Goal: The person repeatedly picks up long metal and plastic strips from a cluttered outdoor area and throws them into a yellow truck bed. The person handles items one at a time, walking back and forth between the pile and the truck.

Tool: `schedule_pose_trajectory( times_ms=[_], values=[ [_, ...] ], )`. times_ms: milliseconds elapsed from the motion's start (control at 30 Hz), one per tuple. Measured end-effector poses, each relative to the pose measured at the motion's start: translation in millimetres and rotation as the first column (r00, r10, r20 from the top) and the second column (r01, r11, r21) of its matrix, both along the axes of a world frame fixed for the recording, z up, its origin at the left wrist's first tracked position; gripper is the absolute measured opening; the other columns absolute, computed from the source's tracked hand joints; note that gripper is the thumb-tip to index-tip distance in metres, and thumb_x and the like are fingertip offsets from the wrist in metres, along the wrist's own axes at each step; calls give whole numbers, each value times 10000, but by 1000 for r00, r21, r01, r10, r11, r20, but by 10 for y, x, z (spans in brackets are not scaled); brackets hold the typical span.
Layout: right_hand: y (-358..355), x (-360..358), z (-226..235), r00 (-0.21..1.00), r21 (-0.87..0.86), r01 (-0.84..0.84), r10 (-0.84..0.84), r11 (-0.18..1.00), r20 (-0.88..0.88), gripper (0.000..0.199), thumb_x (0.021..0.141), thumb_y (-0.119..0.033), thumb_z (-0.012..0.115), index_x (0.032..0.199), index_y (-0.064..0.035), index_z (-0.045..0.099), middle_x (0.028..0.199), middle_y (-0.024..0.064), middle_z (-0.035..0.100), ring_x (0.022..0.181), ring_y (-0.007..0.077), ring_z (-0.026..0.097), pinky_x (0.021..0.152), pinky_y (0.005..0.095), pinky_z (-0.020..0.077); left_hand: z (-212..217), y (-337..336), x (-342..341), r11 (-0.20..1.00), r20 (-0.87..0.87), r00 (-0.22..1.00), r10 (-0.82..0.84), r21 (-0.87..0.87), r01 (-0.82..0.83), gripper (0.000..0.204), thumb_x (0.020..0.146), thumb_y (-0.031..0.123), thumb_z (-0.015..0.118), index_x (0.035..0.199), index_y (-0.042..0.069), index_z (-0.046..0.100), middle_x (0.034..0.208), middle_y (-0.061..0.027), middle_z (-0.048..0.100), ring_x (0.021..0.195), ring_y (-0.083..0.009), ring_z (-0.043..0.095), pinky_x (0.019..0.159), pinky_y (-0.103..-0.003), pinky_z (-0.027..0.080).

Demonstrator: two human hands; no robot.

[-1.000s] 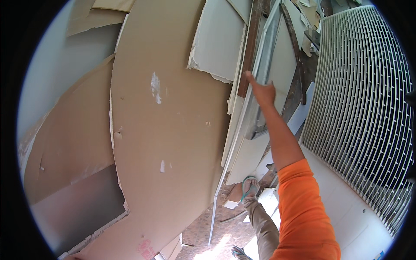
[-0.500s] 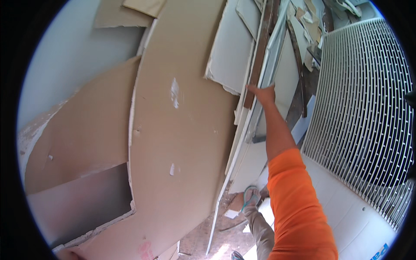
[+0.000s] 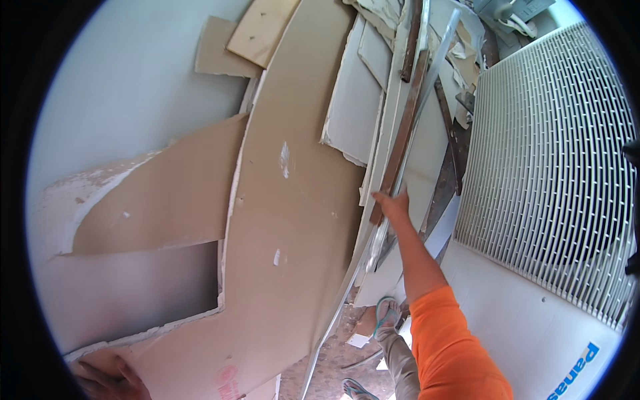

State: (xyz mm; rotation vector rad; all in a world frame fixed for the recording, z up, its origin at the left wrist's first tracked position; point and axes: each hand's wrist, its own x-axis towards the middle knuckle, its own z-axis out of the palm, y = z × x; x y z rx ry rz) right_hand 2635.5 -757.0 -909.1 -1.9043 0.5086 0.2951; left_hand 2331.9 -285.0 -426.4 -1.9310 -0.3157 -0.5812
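A large tan plasterboard sheet (image 3: 293, 220) leans upright across the middle of the view, with a rectangular notch cut in its left side. My right hand (image 3: 393, 203), on an orange-sleeved arm, grips its right edge, next to a brown wooden batten (image 3: 403, 133) and a pale metal strip (image 3: 433, 73). My left hand (image 3: 107, 379) shows at the lower left, fingers laid on the sheet's bottom corner. Broken white board pieces (image 3: 353, 100) stand behind the sheet.
A white air-conditioner unit with a slatted grille (image 3: 547, 167) fills the right side. Scrap boards and battens (image 3: 467, 47) pile up at the top. My feet in sandals (image 3: 387, 313) stand on rubble-strewn ground. A pale blue wall (image 3: 133, 80) is at the left.
The sheet has swung so that more of its notched left part shows. My right hand sits lower along the edge, and my left hand has come into view at the bottom corner.
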Motion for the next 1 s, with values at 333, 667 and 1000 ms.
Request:
schedule_pose_trajectory(
  times_ms=[333,667,1000],
  values=[
    [319,-1770,1238,998,442,43,-17,896,-61,843,755,-45,837,1444,57,361,1238,162,625,1105,245,636,959,338,525,21,-17,-132,985,34,999,15,-173,-9,883,903,731,488,1594,201,344,1644,-261,212,1500,-495,201,1178,-677,139],
    [662,-3296,3254,986,763,118,16,636,-166,653,801,9,783,1370,-2,464,1223,131,638,1124,244,646,949,396,538,630,-522,-318,751,-203,978,44,-639,-166,914,833,629,638,1569,159,367,1658,-246,157,1528,-446,130,1174,-703,117],
    [1350,-5326,4991,989,879,45,106,475,-107,343,848,-103,754,1143,-44,588,954,80,655,827,243,672,786,402,572,2412,-1627,-4522,-15,-339,935,-102,-940,-342,1147,737,818,647,1544,50,376,1542,-297,387,1454,-441,349,1219,-598,161]
  ],
)
